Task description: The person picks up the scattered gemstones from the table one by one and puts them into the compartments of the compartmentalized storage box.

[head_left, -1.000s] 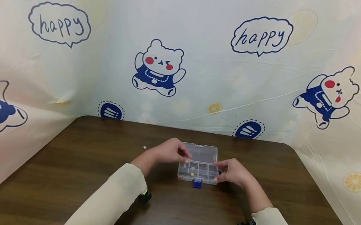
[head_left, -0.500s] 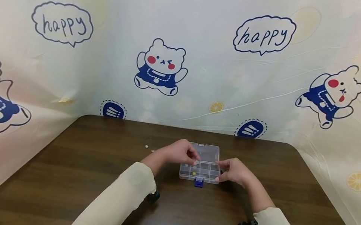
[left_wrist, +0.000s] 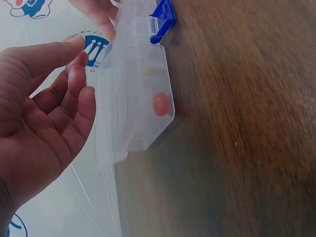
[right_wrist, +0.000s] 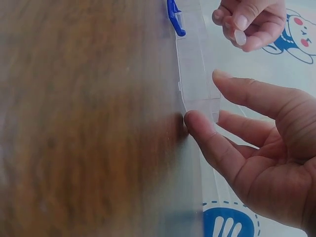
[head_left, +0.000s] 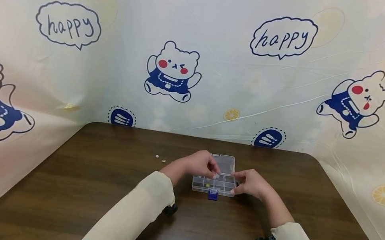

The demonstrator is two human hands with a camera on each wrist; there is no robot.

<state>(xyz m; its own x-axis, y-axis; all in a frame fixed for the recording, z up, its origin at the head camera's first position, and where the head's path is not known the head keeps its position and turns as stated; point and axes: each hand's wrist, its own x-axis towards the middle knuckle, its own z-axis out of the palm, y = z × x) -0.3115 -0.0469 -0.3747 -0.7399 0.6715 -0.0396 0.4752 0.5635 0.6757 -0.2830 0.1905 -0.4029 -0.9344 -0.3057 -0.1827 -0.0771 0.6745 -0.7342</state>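
Well left of the box, two small, pale, roundish pieces (head_left: pixel 157 156) lay on the dark brown wood-grain surface (head_left: pixel 95 204). They looked very light and liable to roll or skid, so a fingertip pinch across the edges seemed best.

Nearer the box, the left hand (head_left: pixel 202 164) reached in from its left and held a small, whitish, translucent oval piece (right_wrist: pixel 240 37) between thumb and fingertips, above the box's back row. The piece seemed hard, smooth and rather slippery — a light, steady pinch would probably serve better than a squeeze.

Beneath that hand sat the clear plastic box with divided compartments (head_left: pixel 197 189), flat on the surface, its transparent lid (head_left: pixel 228 165) folded back on the far side. A glossy, red-pink oval piece (left_wrist: pixel 161 104) lay near the box's left end, and a small yellow bead (head_left: pixel 207 185) in its front row, second compartment from the left. A blue plastic clasp (head_left: pixel 213 195) hung at the middle of its front wall. The box looked light and thin-walled, stiff but apt to slide; its end walls offered the firmest hold.

There the right hand (head_left: pixel 250 183) gripped it — thumb at the box's front right corner, fingers toward the back.
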